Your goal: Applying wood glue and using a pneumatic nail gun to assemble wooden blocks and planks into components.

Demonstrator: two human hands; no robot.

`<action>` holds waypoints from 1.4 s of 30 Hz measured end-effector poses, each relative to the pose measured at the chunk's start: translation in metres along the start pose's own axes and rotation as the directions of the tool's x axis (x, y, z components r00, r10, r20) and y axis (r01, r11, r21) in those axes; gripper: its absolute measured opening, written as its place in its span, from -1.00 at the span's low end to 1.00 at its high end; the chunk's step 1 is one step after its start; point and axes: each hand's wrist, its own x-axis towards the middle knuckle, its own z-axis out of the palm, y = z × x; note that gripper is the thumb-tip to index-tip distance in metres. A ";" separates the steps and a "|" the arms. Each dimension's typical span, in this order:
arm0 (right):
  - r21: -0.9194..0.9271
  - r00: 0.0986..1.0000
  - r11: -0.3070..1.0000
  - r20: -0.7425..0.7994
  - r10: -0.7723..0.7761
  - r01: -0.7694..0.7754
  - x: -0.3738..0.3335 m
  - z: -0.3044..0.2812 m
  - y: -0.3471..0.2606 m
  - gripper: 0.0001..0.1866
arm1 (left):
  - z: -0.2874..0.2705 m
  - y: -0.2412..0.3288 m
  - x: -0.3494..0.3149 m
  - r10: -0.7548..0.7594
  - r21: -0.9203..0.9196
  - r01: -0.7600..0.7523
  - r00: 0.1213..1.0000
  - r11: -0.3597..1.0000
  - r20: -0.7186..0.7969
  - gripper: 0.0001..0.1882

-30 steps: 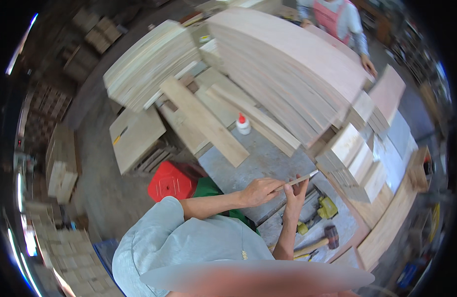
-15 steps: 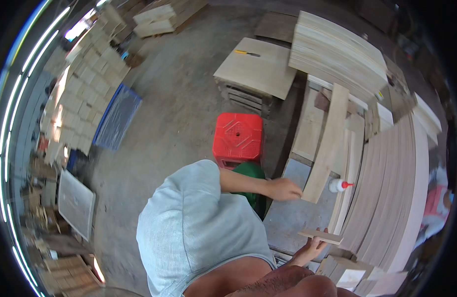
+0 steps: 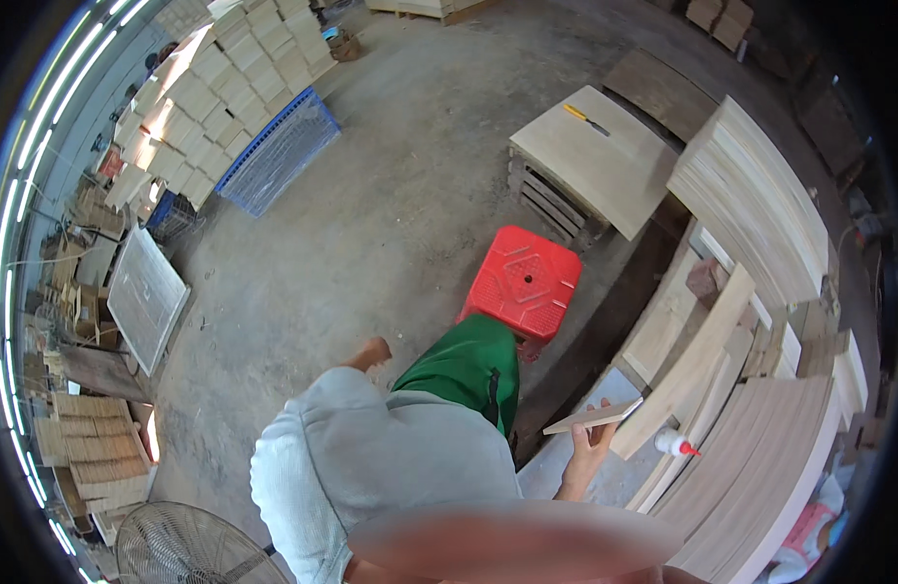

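Right hand (image 3: 586, 456) grips small wooden board (image 3: 583, 419); left hand (image 3: 374, 352) out over floor (image 3: 293, 282) near green trousers (image 3: 464, 365) (can't tell whether clenched).

We've got a grey flat-topped workbench (image 3: 546, 473) down at the lower right of the frame, with a long pale wooden board (image 3: 694, 362) and a white, red-capped plastic bottle (image 3: 667, 442) on it.

Woodworking workshop, stacked pale boards (image 3: 757, 200), piled wooden pieces (image 3: 220, 102), yellow-handled tool (image 3: 577, 114), concrete floor (image 3: 391, 185)
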 end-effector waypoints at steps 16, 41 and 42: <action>-0.046 0.864 0.996 0.502 -0.041 0.073 0.180 0.409 -0.029 -0.12 | -0.165 -0.092 0.016 -0.104 -0.790 -0.059 0.983 0.611 -0.154 -0.85; 0.041 0.744 0.951 0.633 0.213 -0.306 0.503 0.733 -0.016 -0.22 | -0.487 0.034 0.168 0.069 -0.582 -0.273 0.935 0.766 -0.348 -0.63; 0.033 0.743 0.950 0.632 0.221 -0.311 0.524 0.750 -0.029 -0.22 | -0.504 0.045 0.167 -0.047 -0.723 -0.228 0.940 0.652 -0.338 -0.64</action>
